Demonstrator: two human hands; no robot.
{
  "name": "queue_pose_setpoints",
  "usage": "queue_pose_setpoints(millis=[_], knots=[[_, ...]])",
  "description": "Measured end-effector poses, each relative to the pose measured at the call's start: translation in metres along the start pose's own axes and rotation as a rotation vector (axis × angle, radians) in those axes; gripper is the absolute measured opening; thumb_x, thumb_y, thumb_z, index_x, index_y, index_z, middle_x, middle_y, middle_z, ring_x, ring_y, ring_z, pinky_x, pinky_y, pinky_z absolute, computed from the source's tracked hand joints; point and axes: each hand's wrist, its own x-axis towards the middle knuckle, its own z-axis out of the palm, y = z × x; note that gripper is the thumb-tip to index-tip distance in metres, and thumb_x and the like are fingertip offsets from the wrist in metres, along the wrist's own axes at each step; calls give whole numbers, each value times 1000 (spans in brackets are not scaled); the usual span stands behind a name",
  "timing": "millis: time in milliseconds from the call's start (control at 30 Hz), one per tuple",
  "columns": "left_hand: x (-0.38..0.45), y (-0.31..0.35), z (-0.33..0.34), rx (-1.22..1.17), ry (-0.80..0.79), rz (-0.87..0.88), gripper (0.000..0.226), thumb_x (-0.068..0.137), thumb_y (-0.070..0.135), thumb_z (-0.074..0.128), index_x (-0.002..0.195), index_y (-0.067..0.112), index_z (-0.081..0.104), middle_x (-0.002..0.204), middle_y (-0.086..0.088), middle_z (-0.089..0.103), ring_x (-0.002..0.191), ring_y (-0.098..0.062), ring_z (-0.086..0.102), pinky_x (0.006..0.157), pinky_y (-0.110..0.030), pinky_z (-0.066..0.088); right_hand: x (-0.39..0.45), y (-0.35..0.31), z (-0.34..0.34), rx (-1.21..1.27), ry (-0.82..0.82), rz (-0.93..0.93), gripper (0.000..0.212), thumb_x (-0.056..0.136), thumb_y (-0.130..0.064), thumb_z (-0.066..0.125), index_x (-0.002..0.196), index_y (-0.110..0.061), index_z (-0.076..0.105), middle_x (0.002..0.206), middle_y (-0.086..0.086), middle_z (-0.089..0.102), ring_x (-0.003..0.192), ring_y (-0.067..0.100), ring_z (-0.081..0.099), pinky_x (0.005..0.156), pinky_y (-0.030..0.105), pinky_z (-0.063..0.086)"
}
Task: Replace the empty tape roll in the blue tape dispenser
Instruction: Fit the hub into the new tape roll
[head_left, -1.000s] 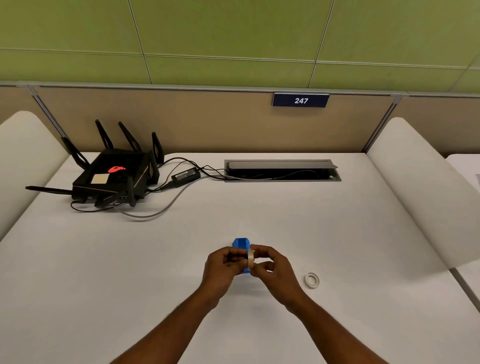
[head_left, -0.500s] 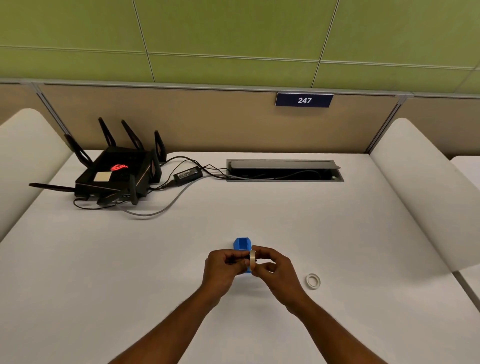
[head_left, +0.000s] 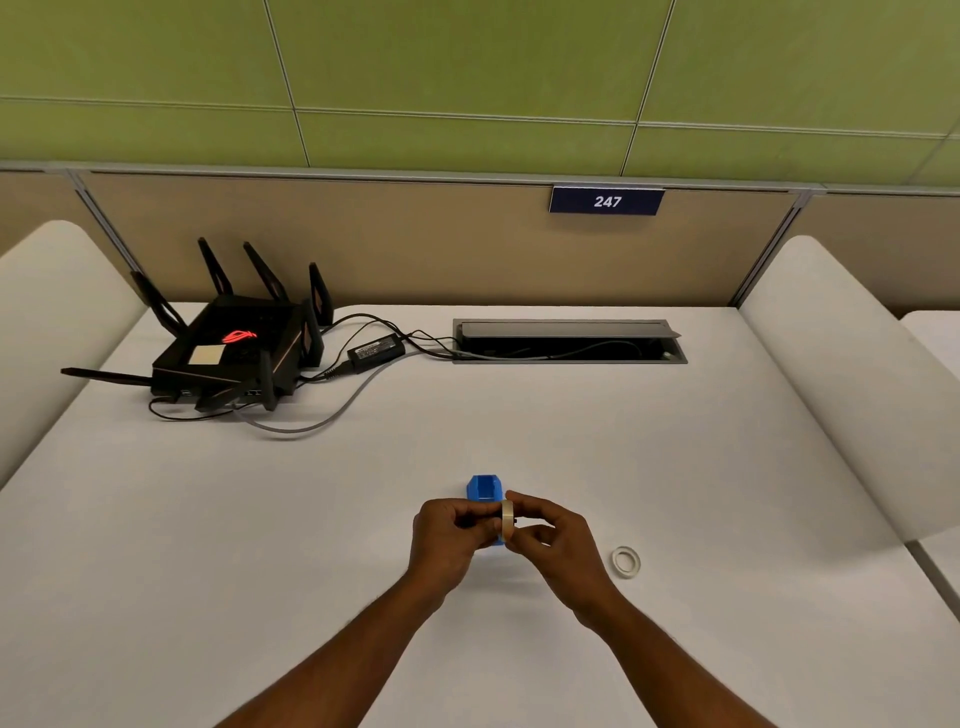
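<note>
The blue tape dispenser (head_left: 484, 488) stands on the white desk, its far end showing just beyond my hands. A thin tape roll (head_left: 507, 522) is held on edge between both hands, above the dispenser's near part. My right hand (head_left: 553, 540) pinches the roll from the right. My left hand (head_left: 447, 535) is closed on a small dark piece against the roll's left side; what that piece is I cannot make out. A second, pale roll (head_left: 625, 561) lies flat on the desk to the right of my right hand.
A black router with antennas (head_left: 236, 345) sits at the back left, its power adapter (head_left: 375, 351) and cables trailing to an open cable tray (head_left: 569, 340) at the back. White padded dividers flank the desk on both sides.
Both hands have stayed almost still around the roll over the dispenser; only the fingers have shifted slightly. The pale roll on the desk has not moved.
</note>
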Motion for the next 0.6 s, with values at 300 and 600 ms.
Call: queue_pose_setpoints(millis=[300,600], knots=[[1,1,2,25,22,17,23,77,9,80,99,17,80,94,-2,79,90,-20,75,75,-22,61,0,-5,1,13,23,0,38,86,-26,82,124,-30,74,120,-15,76,96,19,78,90,38,64],[2,-6,-5,33,36,38,31,76,4,80,105,17,74,96,1,78,88,-12,75,85,-30,61,2,-10,4,-62,-11,-8,41,87,-22,79,125,-29,67,123,-7,72,94,15,77,78,26,62]])
